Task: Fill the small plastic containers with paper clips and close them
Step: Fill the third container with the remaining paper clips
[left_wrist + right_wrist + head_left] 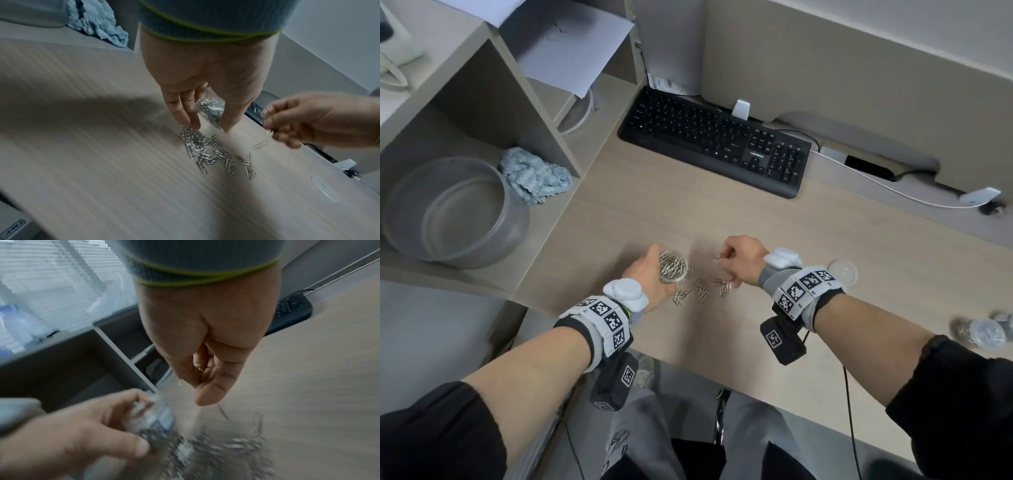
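Note:
A small clear plastic container [672, 268], open at the top and nearly full of silver paper clips, is gripped by my left hand [650, 274] just above the desk; it also shows between that hand's fingers as container [209, 110] and, blurred, as container [156, 421]. Loose paper clips [702, 289] lie scattered on the desk beside it, seen again as clips [216, 155]. My right hand [739, 262] hovers to the right of the container with a few clips [717, 257] pinched in its fingertips. A clear round lid [842, 270] lies on the desk behind my right wrist.
A black keyboard [715, 144] lies at the back of the desk [619, 212]. A shelf unit on the left holds a grey bowl [453, 212] and a blue cloth [534, 174]. A white cable [876, 185] runs at the back right. Blurred clear containers [983, 330] sit at the right edge.

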`<act>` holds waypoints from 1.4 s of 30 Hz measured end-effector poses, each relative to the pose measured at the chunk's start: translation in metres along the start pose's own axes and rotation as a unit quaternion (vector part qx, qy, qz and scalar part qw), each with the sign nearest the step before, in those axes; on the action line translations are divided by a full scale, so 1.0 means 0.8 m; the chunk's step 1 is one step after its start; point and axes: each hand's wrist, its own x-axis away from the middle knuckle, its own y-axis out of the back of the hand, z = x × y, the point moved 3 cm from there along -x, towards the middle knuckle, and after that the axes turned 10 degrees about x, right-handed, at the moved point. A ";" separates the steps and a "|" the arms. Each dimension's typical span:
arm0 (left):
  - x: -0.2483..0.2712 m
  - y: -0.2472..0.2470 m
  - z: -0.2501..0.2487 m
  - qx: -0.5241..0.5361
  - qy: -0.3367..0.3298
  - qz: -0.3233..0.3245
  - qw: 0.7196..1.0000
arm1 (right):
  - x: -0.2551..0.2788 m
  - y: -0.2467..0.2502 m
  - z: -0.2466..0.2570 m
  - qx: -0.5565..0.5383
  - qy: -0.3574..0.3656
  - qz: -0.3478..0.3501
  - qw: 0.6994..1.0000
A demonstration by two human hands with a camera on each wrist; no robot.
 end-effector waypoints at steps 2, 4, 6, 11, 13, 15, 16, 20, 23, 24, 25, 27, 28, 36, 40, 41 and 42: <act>0.000 -0.005 -0.009 0.001 -0.009 0.002 1.000 | 0.005 0.010 0.020 -0.045 0.028 0.002 0.999; 0.001 -0.009 -0.017 -0.002 -0.017 0.002 1.000 | 0.009 0.012 0.040 -0.066 0.054 0.007 0.996; 0.003 -0.015 -0.031 -0.006 -0.027 0.005 1.000 | 0.016 0.012 0.051 -0.047 0.073 0.009 0.996; 0.008 -0.017 -0.050 -0.002 -0.041 0.001 0.999 | 0.024 0.004 0.067 0.000 0.100 0.000 0.995; 0.011 -0.015 -0.052 -0.005 -0.041 -0.003 0.999 | 0.026 0.006 0.069 0.011 0.118 -0.001 0.993; 0.012 -0.014 -0.052 -0.003 -0.040 -0.006 0.999 | 0.027 0.009 0.072 0.012 0.132 -0.001 0.991; 0.013 -0.014 -0.052 -0.003 -0.040 -0.007 0.999 | 0.026 0.010 0.072 0.013 0.140 -0.005 0.990; 0.013 -0.010 -0.045 -0.011 -0.032 -0.015 0.999 | 0.019 0.022 0.065 -0.004 0.134 -0.037 0.990; 0.014 0.000 -0.034 -0.015 -0.018 -0.026 0.999 | 0.011 0.027 0.036 0.018 0.063 -0.049 0.997; 0.013 0.004 -0.029 -0.013 -0.009 -0.030 0.999 | 0.008 0.025 0.022 0.041 0.025 -0.041 0.998; 0.014 0.009 -0.023 -0.010 -0.001 -0.034 0.999 | 0.007 0.021 0.010 0.076 -0.012 -0.023 0.997; 0.016 0.017 -0.013 -0.008 0.004 -0.043 0.999 | 0.010 0.011 -0.013 0.165 -0.080 0.033 0.983; 0.018 0.022 -0.006 -0.005 0.005 -0.046 0.999 | 0.011 0.003 -0.019 0.189 -0.102 0.055 0.975; 0.024 0.047 0.032 0.004 0.024 -0.044 0.999 | -0.017 -0.064 0.030 0.194 -0.056 0.029 0.979; 0.026 0.055 0.043 0.005 0.019 -0.040 0.999 | -0.023 -0.085 0.050 0.245 -0.010 -0.005 0.969; 0.025 0.058 0.044 0.009 0.019 -0.039 0.999 | -0.021 -0.087 0.051 0.272 -0.001 -0.010 0.962; 0.025 0.060 0.044 0.011 0.019 -0.037 0.999 | -0.017 -0.088 0.051 0.293 0.008 -0.013 0.956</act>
